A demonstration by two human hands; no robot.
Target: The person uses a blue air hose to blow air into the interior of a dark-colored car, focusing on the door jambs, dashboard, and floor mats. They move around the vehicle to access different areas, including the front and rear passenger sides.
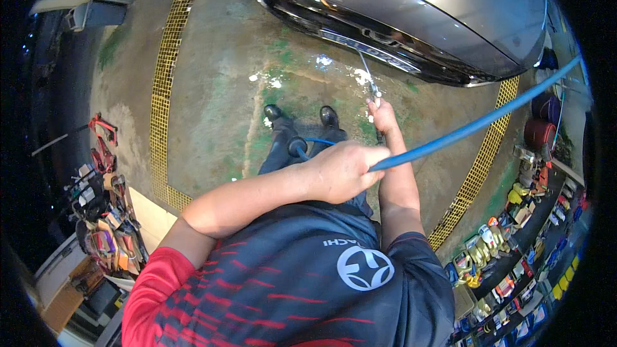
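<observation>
Nr silver car, R fingers grasping spray gun; L fingers clenched round blue hose

The left hand grips a blue hose that runs off rightward from its fingers. Farther ahead, the right hand holds a spray gun; beyond those fingers stands a silver car, and white patches dot the floor just ahead of them.
</observation>
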